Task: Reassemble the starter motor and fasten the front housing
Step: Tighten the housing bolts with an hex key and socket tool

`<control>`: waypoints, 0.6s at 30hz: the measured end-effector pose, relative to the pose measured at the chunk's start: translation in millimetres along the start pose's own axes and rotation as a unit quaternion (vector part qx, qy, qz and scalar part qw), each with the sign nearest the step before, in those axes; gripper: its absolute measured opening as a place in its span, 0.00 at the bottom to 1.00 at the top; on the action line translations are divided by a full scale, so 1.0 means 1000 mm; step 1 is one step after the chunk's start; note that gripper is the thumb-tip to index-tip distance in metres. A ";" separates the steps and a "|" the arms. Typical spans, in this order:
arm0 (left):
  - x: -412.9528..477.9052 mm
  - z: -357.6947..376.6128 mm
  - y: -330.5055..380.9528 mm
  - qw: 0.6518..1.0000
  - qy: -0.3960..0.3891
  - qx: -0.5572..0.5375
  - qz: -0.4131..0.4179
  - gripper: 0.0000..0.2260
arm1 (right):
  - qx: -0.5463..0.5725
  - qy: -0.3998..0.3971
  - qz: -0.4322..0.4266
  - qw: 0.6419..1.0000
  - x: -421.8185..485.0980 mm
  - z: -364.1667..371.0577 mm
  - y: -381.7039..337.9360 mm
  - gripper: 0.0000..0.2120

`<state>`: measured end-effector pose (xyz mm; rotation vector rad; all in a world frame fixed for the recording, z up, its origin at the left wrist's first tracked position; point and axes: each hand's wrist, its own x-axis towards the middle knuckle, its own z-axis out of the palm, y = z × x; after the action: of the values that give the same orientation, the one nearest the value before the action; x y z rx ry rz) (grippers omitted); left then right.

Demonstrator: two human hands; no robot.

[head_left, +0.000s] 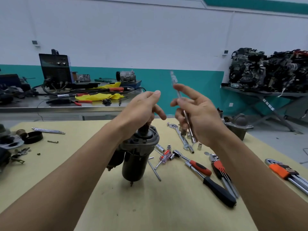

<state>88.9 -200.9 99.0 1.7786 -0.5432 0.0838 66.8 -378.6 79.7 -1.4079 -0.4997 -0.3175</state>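
Observation:
The dark starter motor (135,161) stands upright on the yellowish bench (150,205), tilted slightly, its grey front plate on top. My left hand (141,110) grips the pinion shaft end sticking out of that plate, with the index finger and thumb lifted. My right hand (200,115) hovers to the right of the motor, above the bench, holding a long thin metal driver (179,97). The driver's socket end points down past my palm and its blurred upper end rises above my fingers.
Right of the motor lie a ratchet with a red and black handle (198,165), a small screwdriver (164,156), loose sockets, a wrench, pliers (220,169) and a hex key set (283,170). The front housing (238,125) sits at the far right; loose parts lie at left.

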 end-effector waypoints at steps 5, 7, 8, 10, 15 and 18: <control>0.004 0.003 0.005 0.998 -0.050 -0.040 -0.028 0.16 | -0.108 0.066 0.097 0.987 -0.015 0.002 0.033 0.09; 0.003 0.000 0.003 0.996 -0.052 -0.059 -0.037 0.19 | -0.163 0.046 0.138 0.976 -0.028 0.013 0.054 0.24; 0.001 -0.001 0.002 0.996 -0.052 -0.065 -0.037 0.21 | -0.170 0.041 0.136 0.975 -0.032 0.019 0.063 0.33; -0.003 -0.003 0.002 0.997 -0.055 -0.043 -0.029 0.24 | -0.173 0.033 0.123 0.977 -0.035 0.032 0.072 0.42; -0.019 -0.034 -0.005 0.909 -0.134 0.395 0.002 0.43 | -0.121 0.051 0.095 0.987 -0.026 0.046 0.080 0.39; -0.035 -0.053 -0.010 0.894 -0.172 0.409 -0.065 0.55 | -0.132 0.061 0.096 0.985 -0.026 0.049 0.080 0.45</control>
<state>73.6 -139.2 93.4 2.6830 -0.6968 -0.1212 76.8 -321.2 2.2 -1.6688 -0.2223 -0.3199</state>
